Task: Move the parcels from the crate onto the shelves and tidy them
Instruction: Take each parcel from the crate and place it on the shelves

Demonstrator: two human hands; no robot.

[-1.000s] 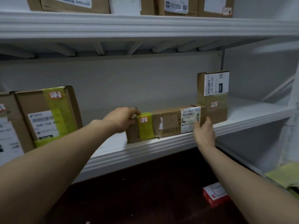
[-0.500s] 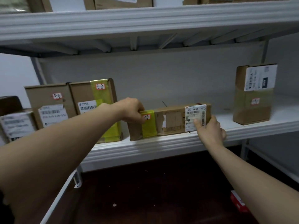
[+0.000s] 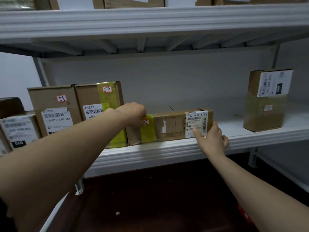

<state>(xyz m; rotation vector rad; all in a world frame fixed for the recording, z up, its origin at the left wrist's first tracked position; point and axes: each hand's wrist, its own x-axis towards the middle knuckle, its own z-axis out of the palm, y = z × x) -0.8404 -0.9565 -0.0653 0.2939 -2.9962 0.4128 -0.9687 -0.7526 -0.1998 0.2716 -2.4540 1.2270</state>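
Since half a second ago: long flat parcel (image 3: 170, 126) slid left along the shelf, now touching the upright box with yellow tape (image 3: 100, 108); lone box at far right now well apart from it

White shelf (image 3: 167, 153) spanning the view, upper shelf (image 3: 150, 20) above carrying more cartons, only their bottoms seen

Row of upright boxes at left: yellow-taped one marked 3-3-4, another labelled box (image 3: 53, 109) beside it marked 3-3-3, smaller wrapped parcel (image 3: 18, 131) at far left edge

Single tall box (image 3: 267, 101) standing alone at right on the same shelf

Long flat parcel lying on its long edge at the near lip of the shelf, yellow tape band near its left end, white label near its right end

Left hand (image 3: 133, 114) curled over the parcel's top left corner, grip closed on it

Right hand (image 3: 210, 139) against the right end, thumb pressed on the white label, fingers bent round the end
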